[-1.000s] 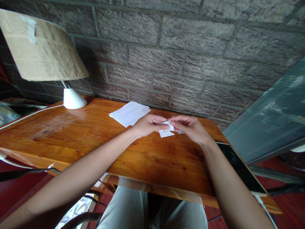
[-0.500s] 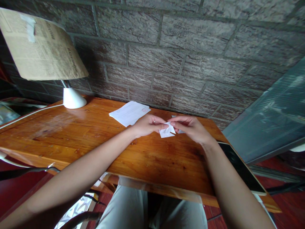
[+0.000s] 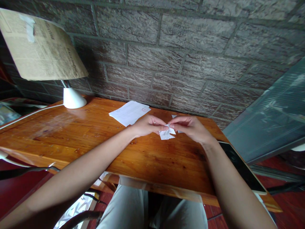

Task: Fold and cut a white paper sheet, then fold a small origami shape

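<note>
Both hands meet over the far middle of a wooden table (image 3: pixel 95 140). My left hand (image 3: pixel 147 125) and my right hand (image 3: pixel 190 127) each pinch a small folded piece of white paper (image 3: pixel 166 133) between thumb and fingers, just above the tabletop. A ring shows on a left finger. Part of the paper is hidden under my right fingers. A stack of white sheets (image 3: pixel 130 112) lies flat just left of my left hand, near the wall.
A lamp with a white base (image 3: pixel 72 98) and a newspaper-print shade (image 3: pixel 40 47) stands at the table's back left, its white cord (image 3: pixel 28 114) trailing left. A dark tablet (image 3: pixel 240 168) lies at the right edge. A brick wall (image 3: pixel 190 57) runs behind.
The paper has been folded narrower between the fingertips, and the two hands have drawn slightly closer. The arms have hardly moved.
</note>
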Demonstrator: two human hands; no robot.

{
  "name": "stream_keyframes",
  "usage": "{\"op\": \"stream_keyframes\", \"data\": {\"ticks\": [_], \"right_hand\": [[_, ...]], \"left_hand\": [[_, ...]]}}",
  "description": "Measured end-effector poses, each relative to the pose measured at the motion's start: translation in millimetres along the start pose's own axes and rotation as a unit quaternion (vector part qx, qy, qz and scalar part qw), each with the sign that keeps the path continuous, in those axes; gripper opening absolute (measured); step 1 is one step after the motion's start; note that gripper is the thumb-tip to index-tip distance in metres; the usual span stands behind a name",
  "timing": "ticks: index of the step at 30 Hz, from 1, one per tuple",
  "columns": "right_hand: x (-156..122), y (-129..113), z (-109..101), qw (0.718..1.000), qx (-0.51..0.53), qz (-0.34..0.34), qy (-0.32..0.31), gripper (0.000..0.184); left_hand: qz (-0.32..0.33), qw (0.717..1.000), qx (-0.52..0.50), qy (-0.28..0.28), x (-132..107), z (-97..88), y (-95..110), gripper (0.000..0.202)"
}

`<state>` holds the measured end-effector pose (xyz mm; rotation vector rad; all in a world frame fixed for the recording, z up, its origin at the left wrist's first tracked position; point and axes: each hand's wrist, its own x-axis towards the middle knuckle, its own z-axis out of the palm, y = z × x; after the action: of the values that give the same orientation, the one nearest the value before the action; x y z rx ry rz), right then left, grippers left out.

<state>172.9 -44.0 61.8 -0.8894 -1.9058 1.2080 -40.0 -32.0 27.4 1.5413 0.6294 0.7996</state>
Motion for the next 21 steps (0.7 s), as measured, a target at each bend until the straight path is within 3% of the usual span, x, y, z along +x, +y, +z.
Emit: {"op": "stream_keyframes", "data": {"ticks": [10, 21], "right_hand": [[2.3, 2.7, -0.8, 1.0, -0.006, -0.008, -0.01, 0.026], [5.5, 8.6, 6.0, 0.998, -0.03, -0.017, 0.045, 0.033]], "left_hand": [[0.021, 0.999, 0.043, 0.024, 2.0, -0.8, -4.8, 0.033], [0.064, 0.994, 0.073, 0.045, 2.9, 1.9, -3.6, 0.026]]}}
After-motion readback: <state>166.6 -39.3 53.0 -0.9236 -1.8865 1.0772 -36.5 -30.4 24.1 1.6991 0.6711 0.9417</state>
